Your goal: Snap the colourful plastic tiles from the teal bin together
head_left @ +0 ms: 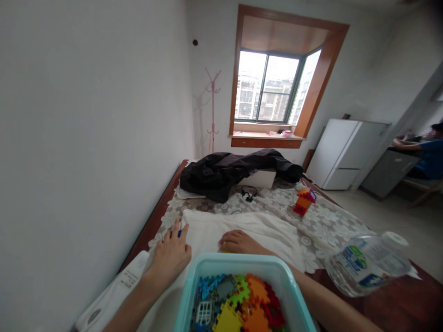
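Note:
My left hand is over the white cloth, fingers spread. A small blue piece shows between its fingers; I cannot tell if it is gripped or lies beneath them. Across the far side of the light-blue bin, my right hand is curled down on the cloth. A sliver of a yellow piece peeks out under its fingers, mostly hidden by the hand and the bin rim. Inside the bin are interlocking plastic pieces, among them a yellow piece and an orange piece.
A large clear plastic bottle stands at the right. Farther back are a red-and-orange block house, a headset and a dark jacket. A white device lies by the left wall. A person sits far right.

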The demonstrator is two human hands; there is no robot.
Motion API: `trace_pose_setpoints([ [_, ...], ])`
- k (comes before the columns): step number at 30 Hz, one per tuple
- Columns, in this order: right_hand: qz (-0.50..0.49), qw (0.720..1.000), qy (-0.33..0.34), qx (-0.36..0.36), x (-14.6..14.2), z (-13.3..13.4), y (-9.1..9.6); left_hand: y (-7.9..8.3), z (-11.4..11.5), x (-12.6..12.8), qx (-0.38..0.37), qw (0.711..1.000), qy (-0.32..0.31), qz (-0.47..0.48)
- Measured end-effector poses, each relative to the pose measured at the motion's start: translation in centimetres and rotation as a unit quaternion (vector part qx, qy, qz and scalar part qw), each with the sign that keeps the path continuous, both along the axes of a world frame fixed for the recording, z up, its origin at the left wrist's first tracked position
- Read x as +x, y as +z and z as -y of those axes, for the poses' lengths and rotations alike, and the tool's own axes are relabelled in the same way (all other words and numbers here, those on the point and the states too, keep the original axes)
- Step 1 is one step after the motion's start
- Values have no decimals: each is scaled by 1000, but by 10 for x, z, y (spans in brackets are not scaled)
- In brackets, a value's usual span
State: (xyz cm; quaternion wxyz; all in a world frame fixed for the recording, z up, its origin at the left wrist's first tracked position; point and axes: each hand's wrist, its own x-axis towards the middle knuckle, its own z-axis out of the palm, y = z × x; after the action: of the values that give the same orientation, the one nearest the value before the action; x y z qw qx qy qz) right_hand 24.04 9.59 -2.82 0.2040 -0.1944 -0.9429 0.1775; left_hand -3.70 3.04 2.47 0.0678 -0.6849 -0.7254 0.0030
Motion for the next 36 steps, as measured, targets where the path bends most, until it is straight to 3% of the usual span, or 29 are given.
trace_pose_setpoints([
  [6, 62, 987, -146, -10, -3, -15, -17, 0, -6, -10, 2, 1000, -25, 14],
  [9, 27, 980, -195, 1, -2, -15, -23, -4, -13, -19, 34, 992, -60, 101],
  [11, -17, 980, -199, 2, 1, -19, -21, -6, -17, -20, 68, 972, -111, 194],
  [14, -77, 970, -231, 11, 9, -40, -11, -11, -21, -12, 80, 917, -187, 343],
  [17, -35, 948, -315, -16, 15, -76, 2, -20, -32, 6, 12, 870, -228, 437],
  [19, 3, 936, -347, -55, 16, -99, 5, -25, -43, 21, -28, 859, -267, 437],
  [23, -25, 934, -342, -99, 7, -124, -6, -29, -67, 53, -56, 851, -337, 398],
  [28, -157, 925, -311, -150, 1, -129, -19, -42, -78, 72, -36, 841, -397, 365],
  [31, -258, 908, -279, -174, 10, -131, -9, -50, -77, 71, -45, 840, -436, 319],
  [34, -330, 889, -250, -196, 29, -123, 7, -52, -76, 69, -42, 855, -435, 279],
  [36, -314, 900, -198, -229, 41, -111, 12, -51, -77, 70, -30, 871, -415, 262],
])
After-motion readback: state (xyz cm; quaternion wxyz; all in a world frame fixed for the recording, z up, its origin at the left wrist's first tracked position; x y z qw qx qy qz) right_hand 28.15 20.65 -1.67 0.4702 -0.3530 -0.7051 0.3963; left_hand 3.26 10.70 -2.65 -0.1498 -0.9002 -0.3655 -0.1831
